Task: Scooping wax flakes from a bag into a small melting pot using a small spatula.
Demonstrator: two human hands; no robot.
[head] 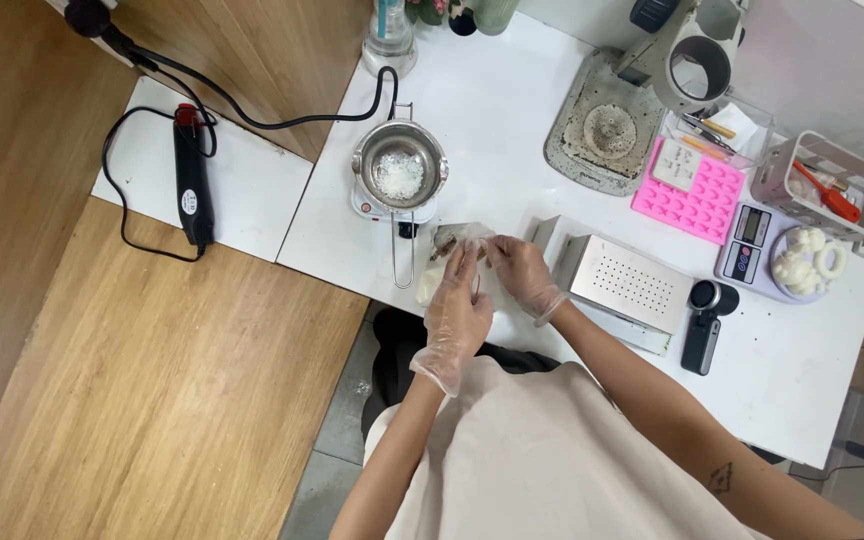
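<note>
Crinkled clear plastic bag point(460, 237) with something pale inside sits between both gloved hands at the front edge of the white table point(512, 110), just below the small steel melting pot point(399, 165). The left hand point(457, 318), in a thin transparent glove, has its fingers curled and pinching the near side of the bag, while the right hand point(520, 274), gloved the same way, pinches the other side; both are closed on the plastic, close together, almost touching.

The pot rests on a small white electric warmer point(377, 204), with its long wire handle pointing toward the person, and it holds a heap of white flakes point(398, 176). A pale patch shows on the table under the left hand, but what it is cannot be told.

Judging from the grip, the bag is being opened or its mouth worked apart beside the pot. The next move seems to call for a steady two-handed hold, keeping the opening upright so nothing spills on the table, and keeping the thin plastic clear of the warm pot.

To the right stand a perforated metal box point(627, 283), a pink silicone mould point(694, 195) and a small digital scale point(747, 243).
</note>
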